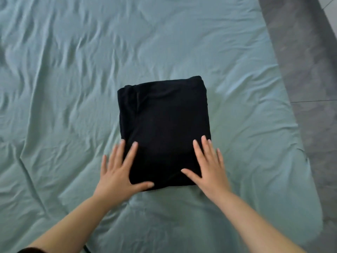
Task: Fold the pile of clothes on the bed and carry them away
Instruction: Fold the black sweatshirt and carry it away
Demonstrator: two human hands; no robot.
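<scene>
Black folded garment [163,128] mid-bed on wrinkled pale green sheet [63,79], left hand [119,172] and right hand [209,167] flat, fingers spread, pressing its near corners, grey floor [306,61] right.

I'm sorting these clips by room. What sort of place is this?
Most likely a bedroom: a wrinkled pale green bed sheet fills the view, a folded black garment lies on it, and grey floor tiles show at the right.

My left hand [119,170] lower centre, flat, fingers spread, my right hand [209,167] beside it, palm down, forearms bare.
</scene>
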